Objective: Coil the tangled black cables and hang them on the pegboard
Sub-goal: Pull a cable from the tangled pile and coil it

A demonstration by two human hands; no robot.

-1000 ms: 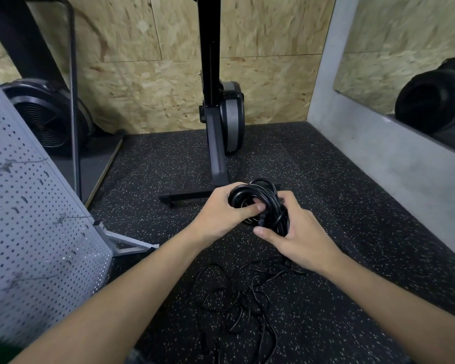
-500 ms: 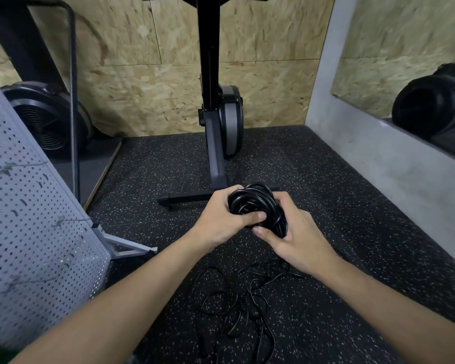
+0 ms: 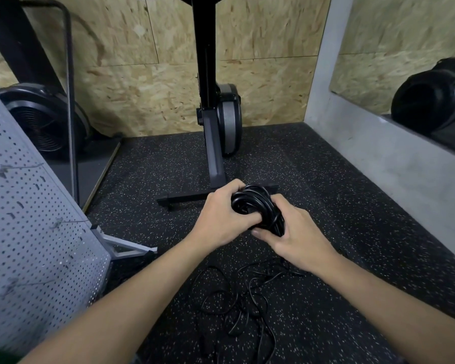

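Coil (image 3: 255, 203) is bunched tighter than a second ago: the loop is squeezed in and the plug end no longer pokes out below. Left hand (image 3: 221, 219) and right hand (image 3: 297, 237) both have a closed grip on it, thumbs meeting on the near side, above the floor (image 3: 352, 258). Looks like the wrap is being finished; hanging is not yet done. Pegboard (image 3: 32, 232) at left, well apart, shows no cable. Loose tangle (image 3: 237, 303) lies near, under the wrists. No box or bin in sight.

The coiled black cable bundle (image 3: 256, 203) has tightened between the left hand (image 3: 221, 219) and right hand (image 3: 300, 240), whose thumbs have drawn closer together.
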